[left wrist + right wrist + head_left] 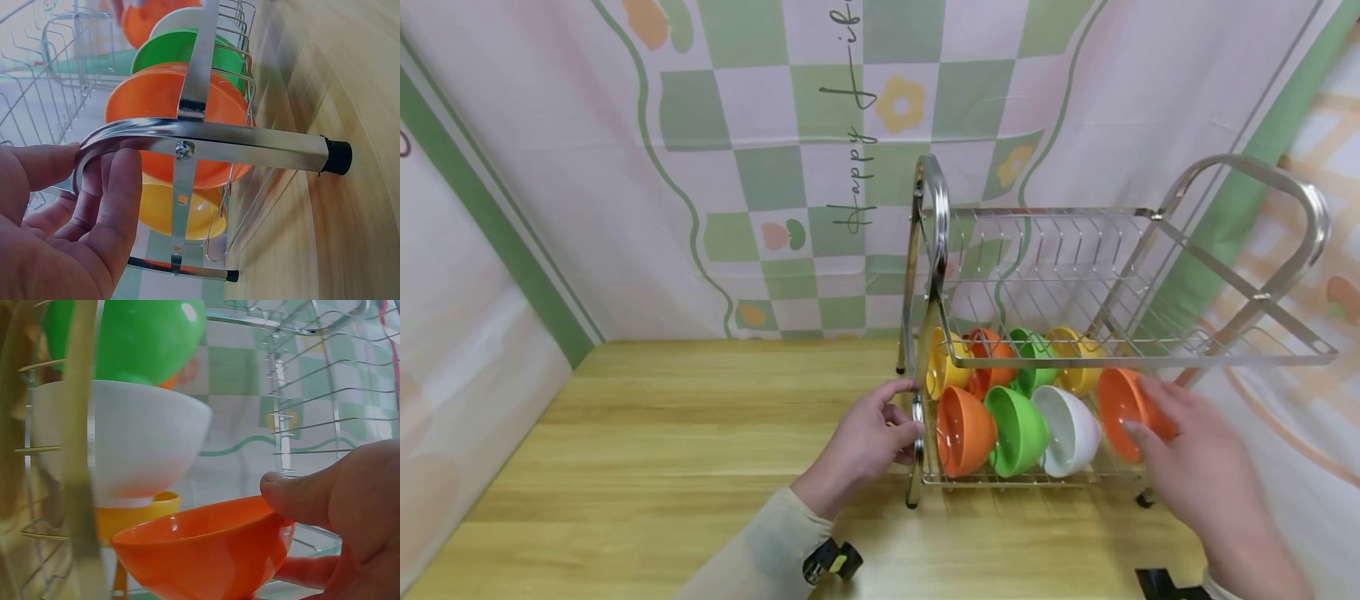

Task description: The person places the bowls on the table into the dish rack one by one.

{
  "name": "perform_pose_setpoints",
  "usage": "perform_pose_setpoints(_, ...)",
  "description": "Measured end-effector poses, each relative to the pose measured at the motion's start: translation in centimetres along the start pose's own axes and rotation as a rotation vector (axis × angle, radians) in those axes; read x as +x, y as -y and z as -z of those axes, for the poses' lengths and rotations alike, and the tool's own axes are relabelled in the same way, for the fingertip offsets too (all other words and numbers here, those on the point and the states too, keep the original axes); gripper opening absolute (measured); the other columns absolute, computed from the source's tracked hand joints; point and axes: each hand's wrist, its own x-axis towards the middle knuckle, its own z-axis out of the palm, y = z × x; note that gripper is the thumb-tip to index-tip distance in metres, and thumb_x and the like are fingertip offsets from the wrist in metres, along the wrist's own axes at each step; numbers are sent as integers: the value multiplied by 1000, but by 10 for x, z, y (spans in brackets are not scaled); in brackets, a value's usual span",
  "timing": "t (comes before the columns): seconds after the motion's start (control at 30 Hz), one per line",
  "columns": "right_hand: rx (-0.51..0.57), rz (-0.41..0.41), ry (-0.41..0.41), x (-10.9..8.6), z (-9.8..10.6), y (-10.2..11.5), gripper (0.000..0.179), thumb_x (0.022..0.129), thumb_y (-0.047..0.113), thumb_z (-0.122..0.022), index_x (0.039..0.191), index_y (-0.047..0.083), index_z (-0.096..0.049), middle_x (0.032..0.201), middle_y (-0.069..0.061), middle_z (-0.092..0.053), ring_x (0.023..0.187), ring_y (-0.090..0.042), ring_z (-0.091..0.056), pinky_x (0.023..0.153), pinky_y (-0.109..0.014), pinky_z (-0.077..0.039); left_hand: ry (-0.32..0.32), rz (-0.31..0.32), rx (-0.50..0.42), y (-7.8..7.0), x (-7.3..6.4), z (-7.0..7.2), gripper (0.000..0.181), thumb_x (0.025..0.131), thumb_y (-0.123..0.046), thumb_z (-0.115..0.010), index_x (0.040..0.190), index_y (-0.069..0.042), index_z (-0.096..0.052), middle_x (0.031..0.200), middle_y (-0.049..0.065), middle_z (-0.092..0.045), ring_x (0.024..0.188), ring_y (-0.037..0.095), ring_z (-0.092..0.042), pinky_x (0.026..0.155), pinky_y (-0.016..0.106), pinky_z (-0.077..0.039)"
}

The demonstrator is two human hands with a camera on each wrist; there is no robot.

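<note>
My right hand (1202,467) pinches an orange bowl (1120,412) at the right end of the lower shelf of a metal dish rack (1037,362). In the right wrist view, the thumb lies on the rim of this tilted bowl, with fingers beneath it. A white bowl (1072,433) stands beside it on its side, followed by a green bowl (1021,432) and another orange bowl (968,432). My left hand (865,437) grips the rack's left upright, thumb and fingers around the bent metal, as the left wrist view (106,150) shows.
Behind the front row, yellow (951,367), orange (991,367), green (1033,360) and yellow bowls (1078,367) stand on the lower shelf. The wire upper tier overhangs them. A wooden tabletop (662,467) spreads leftward, and a patterned curtain (767,179) hangs behind.
</note>
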Motion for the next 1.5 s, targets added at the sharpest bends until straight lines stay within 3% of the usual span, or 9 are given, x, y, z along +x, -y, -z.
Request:
perform_pose_setpoints(0.23, -1, 6, 45, 2, -16, -4, 65, 100, 25, -62, 153, 0, -33, 149, -39, -26, 127, -65, -26, 96, -80, -20, -5, 8, 8, 0, 0, 0, 58, 90, -1, -71, 139, -26, -54, 89, 11, -62, 69, 26, -64, 59, 34, -60)
perform_pose_setpoints(0.43, -4, -37, 92, 2, -23, -6, 65, 100, 26, -60, 154, 3, -32, 153, -37, -20, 127, -67, -24, 94, -82, -20, -3, 8, 0, 0, 1, 0, 56, 91, -2, -70, 139, -27, -54, 89, 11, -63, 69, 26, -65, 61, 38, -61)
perform_pose_setpoints(0.8, 13, -51, 102, 3, -29, -7, 64, 101, 29, -59, 154, 2, -33, 152, -39, -20, 127, -68, -23, 91, -84, -21, -10, 23, -3, 2, 1, 1, 56, 91, -2, -70, 138, -29, -55, 90, 11, -63, 70, 27, -65, 60, 37, -60)
perform_pose_setpoints(1.13, 14, -62, 125, 6, -29, -14, 64, 105, 35, -49, 156, 4, -26, 151, -38, -21, 127, -67, -24, 91, -83, -21, -8, 30, -10, 2, 2, 0, 57, 90, -1, -71, 137, -29, -55, 90, 12, -63, 69, 28, -65, 66, 44, -61)
perform_pose_setpoints(1.5, 54, -10, 106, 4, -25, -10, 58, 108, 26, -38, 155, -4, -21, 154, -34, -22, 134, -61, -20, 103, -77, -15, -9, 33, -8, 1, 1, 0, 57, 91, -2, -71, 138, -30, -55, 89, 11, -64, 69, 28, -65, 66, 44, -61)
